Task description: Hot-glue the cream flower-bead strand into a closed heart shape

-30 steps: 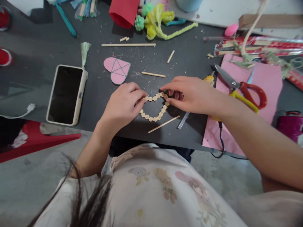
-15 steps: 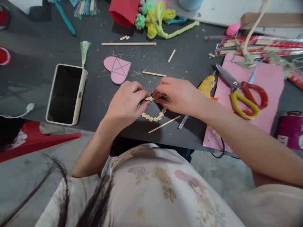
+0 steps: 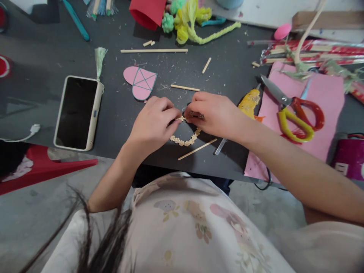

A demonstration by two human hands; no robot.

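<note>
Between my hands is a ring of small pale wooden pieces (image 3: 184, 142), its lower curve showing just above the dark table (image 3: 159, 155). My left hand (image 3: 156, 117) pinches the ring's upper left part between thumb and fingers. On the upper right part, my right hand (image 3: 212, 113) is closed with fingertips close to those of the left. The fingers hide much of the ring's top. A thin wooden stick (image 3: 197, 149) and a clear glue stick (image 3: 220, 146) lie just below the right hand, and another short stick (image 3: 184, 88) lies above the hands.
Left stands a phone (image 3: 78, 113) with a tassel. A pink paper heart (image 3: 140, 81) lies above my left hand. On the right, scissors (image 3: 290, 104) rest on pink paper (image 3: 321, 113), beside a yellow glue gun (image 3: 250, 102). Yellow pipe-cleaner flowers (image 3: 193, 22) are at the back.
My left fingertips have shifted slightly right and cover more of the ring's top. Both hands still grip the ring; the view has moved a little.
</note>
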